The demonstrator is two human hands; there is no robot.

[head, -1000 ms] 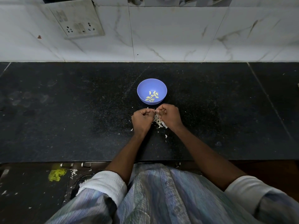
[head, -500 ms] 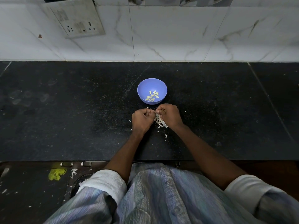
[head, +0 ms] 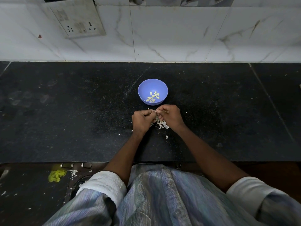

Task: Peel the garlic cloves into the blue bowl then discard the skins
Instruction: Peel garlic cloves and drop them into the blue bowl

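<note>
A blue bowl stands on the black counter and holds several peeled garlic cloves. Just in front of it, my left hand and my right hand meet with curled fingers and pinch a small garlic clove between their fingertips; most of the clove is hidden. A pile of white garlic skins lies on the counter under and between my hands.
The black stone counter runs wide on both sides, with a white tiled wall and a socket plate behind. A few loose skin flakes lie nearer the front edge. Below the edge, the floor shows a yellow scrap.
Both hands stay together in front of the bowl; my right hand's fingers have shifted slightly on the clove. The bowl and skins have not moved.
</note>
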